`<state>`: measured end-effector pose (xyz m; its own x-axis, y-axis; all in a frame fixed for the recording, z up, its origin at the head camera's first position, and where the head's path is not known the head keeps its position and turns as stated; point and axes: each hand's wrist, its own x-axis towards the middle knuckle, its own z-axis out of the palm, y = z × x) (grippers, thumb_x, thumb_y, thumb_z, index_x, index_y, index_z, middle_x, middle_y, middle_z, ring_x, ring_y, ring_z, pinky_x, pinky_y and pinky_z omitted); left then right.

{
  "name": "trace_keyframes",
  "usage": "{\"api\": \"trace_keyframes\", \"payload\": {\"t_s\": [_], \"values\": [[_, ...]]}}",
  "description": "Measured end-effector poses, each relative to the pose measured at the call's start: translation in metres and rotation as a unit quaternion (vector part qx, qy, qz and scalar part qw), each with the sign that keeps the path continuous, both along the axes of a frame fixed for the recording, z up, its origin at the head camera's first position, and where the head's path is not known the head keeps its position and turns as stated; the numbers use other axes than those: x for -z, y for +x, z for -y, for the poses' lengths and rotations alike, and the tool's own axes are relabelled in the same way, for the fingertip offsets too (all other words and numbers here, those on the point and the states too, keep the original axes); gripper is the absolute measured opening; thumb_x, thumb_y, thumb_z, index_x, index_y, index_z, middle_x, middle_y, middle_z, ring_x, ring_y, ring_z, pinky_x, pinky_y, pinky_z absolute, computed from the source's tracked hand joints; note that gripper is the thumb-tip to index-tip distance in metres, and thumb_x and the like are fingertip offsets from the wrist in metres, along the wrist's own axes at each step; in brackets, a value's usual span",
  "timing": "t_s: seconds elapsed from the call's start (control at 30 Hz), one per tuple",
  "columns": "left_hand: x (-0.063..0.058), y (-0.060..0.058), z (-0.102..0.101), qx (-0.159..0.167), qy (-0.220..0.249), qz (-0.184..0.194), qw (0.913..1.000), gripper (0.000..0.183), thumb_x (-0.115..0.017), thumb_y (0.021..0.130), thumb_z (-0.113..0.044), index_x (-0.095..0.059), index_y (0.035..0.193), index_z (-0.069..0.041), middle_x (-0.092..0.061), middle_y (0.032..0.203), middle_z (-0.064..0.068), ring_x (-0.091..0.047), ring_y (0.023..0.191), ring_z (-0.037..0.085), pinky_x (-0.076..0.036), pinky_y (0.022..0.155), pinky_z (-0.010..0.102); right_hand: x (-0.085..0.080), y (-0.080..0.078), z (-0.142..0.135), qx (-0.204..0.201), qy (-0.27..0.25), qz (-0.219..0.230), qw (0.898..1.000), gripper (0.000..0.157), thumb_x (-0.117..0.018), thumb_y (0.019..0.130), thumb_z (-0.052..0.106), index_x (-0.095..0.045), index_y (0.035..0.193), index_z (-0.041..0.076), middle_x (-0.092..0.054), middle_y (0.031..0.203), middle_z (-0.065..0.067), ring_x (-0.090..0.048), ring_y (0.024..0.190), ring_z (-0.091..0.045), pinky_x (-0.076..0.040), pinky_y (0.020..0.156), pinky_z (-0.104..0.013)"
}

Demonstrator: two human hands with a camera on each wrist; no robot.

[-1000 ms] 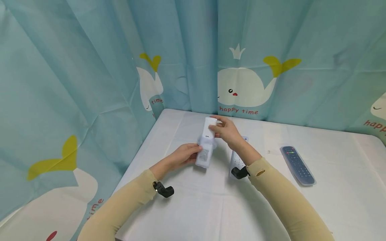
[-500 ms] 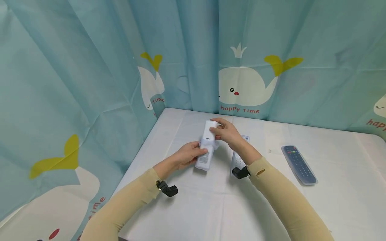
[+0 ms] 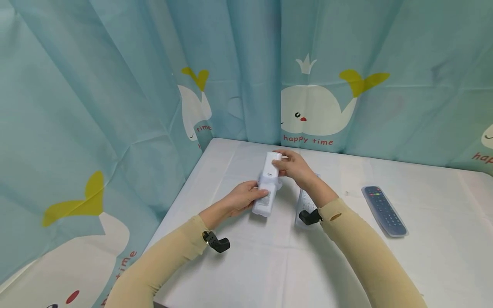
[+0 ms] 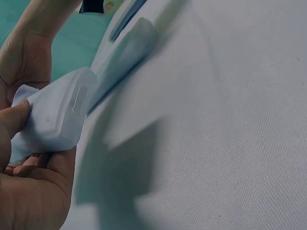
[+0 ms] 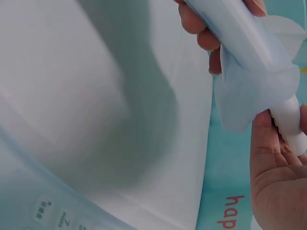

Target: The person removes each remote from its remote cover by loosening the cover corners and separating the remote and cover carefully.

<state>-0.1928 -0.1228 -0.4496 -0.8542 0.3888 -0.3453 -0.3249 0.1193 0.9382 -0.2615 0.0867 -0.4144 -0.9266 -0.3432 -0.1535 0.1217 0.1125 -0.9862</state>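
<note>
A white remote control (image 3: 271, 169), back side up, is held above the table between both hands. A translucent soft cover (image 3: 262, 208) encloses its lower part and is bunched in a flared fold around the middle. My left hand (image 3: 242, 198) grips the covered lower end, thumb across the back. At the bare upper end, my right hand (image 3: 299, 168) pinches the remote between thumb and fingers. In the left wrist view the cover's end (image 4: 76, 103) shows a slot. The right wrist view has the flared cover edge (image 5: 240, 103) close to the right fingers.
Under the right forearm a white remote in a clear cover (image 3: 304, 203) lies on the white table (image 3: 246, 265). Farther right lies a dark remote in a clear cover (image 3: 385, 211). A blue whale-print curtain (image 3: 246, 64) borders the table's back and left.
The left thumb has moved farther across the cover's back. Both hands and the remote have shifted slightly right in the head view, along with the whole scene.
</note>
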Motion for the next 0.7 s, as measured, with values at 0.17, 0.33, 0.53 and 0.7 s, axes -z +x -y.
{"api": "trace_keyframes", "payload": {"t_s": [0.17, 0.33, 0.53, 0.7], "values": [[-0.0003, 0.0011, 0.0004, 0.003, -0.004, 0.000, 1.0000, 0.053, -0.063, 0.104, -0.021, -0.046, 0.146, 0.005, -0.061, 0.133, 0.015, -0.061, 0.121, 0.026, -0.051, 0.101, 0.041, -0.0016, -0.0018, -0.0004, 0.000, -0.006, 0.001, 1.000, 0.051, -0.060, 0.104, 0.012, -0.044, 0.152, 0.002, -0.058, 0.131, -0.023, -0.067, 0.089, -0.019, -0.058, 0.084, -0.031], [-0.0014, 0.0028, 0.0008, 0.008, -0.014, -0.001, 0.9999, 0.055, -0.064, 0.104, -0.023, -0.045, 0.147, 0.005, -0.061, 0.132, 0.014, -0.062, 0.120, 0.025, -0.051, 0.101, 0.040, -0.0020, -0.0017, -0.0011, 0.005, -0.014, 0.009, 1.000, 0.050, -0.059, 0.104, 0.010, -0.044, 0.151, 0.002, -0.057, 0.131, -0.023, -0.067, 0.088, -0.019, -0.058, 0.086, -0.034], [-0.0009, 0.0036, 0.0017, 0.013, -0.018, 0.001, 0.9998, 0.056, -0.065, 0.103, -0.024, -0.045, 0.148, 0.004, -0.062, 0.132, 0.014, -0.062, 0.120, 0.025, -0.051, 0.101, 0.040, -0.0006, -0.0029, -0.0015, 0.009, -0.019, 0.008, 1.000, 0.051, -0.058, 0.105, 0.009, -0.043, 0.152, 0.002, -0.056, 0.131, -0.023, -0.068, 0.088, -0.019, -0.058, 0.086, -0.035], [-0.0031, 0.0054, 0.0020, 0.010, -0.032, 0.005, 0.9994, 0.058, -0.066, 0.103, -0.025, -0.045, 0.149, 0.003, -0.063, 0.133, 0.013, -0.062, 0.120, 0.025, -0.051, 0.101, 0.040, -0.0011, -0.0030, -0.0020, 0.017, -0.026, 0.010, 0.999, 0.051, -0.059, 0.104, 0.009, -0.043, 0.153, 0.002, -0.056, 0.131, -0.023, -0.068, 0.086, -0.018, -0.059, 0.081, -0.031]]}}
